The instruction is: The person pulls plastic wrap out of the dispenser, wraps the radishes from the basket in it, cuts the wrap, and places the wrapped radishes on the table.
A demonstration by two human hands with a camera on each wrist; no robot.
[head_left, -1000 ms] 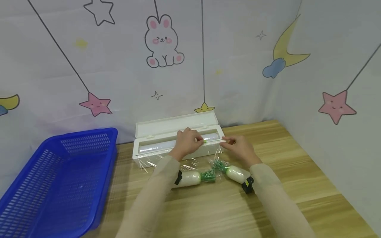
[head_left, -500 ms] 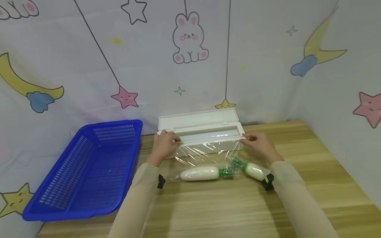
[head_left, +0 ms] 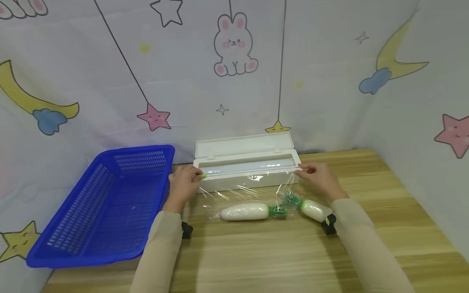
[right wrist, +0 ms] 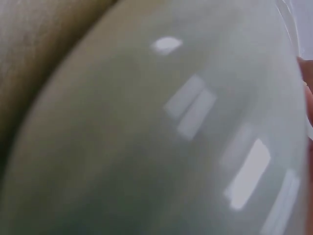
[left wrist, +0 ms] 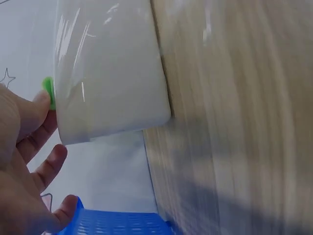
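Observation:
A white cling film dispenser (head_left: 249,180) stands at the back of the table with its lid raised and a film roll (head_left: 249,166) inside. Clear film (head_left: 234,194) hangs over its front edge. My left hand (head_left: 183,185) pinches the small green slide cutter (left wrist: 48,90) at the dispenser's left end, its other fingers spread. At the right front corner, my right hand (head_left: 318,179) holds the box's edge between thumb and fingers. Below the film lies one wrapped white radish (head_left: 244,212) with green stems. Another wrapped radish (head_left: 313,209) lies under my right wrist, filling the right wrist view.
A blue plastic basket (head_left: 91,260) with slotted sides stands at the left, close to my left forearm. The wooden table (head_left: 275,260) ends at a wall cloth (head_left: 183,81) printed with stars, moons and a rabbit, right behind the dispenser.
My left hand has slid the green cutter leftward along the dispenser's front edge, from near the right side to the left end. The right hand stays at the right corner. The head view has shifted.

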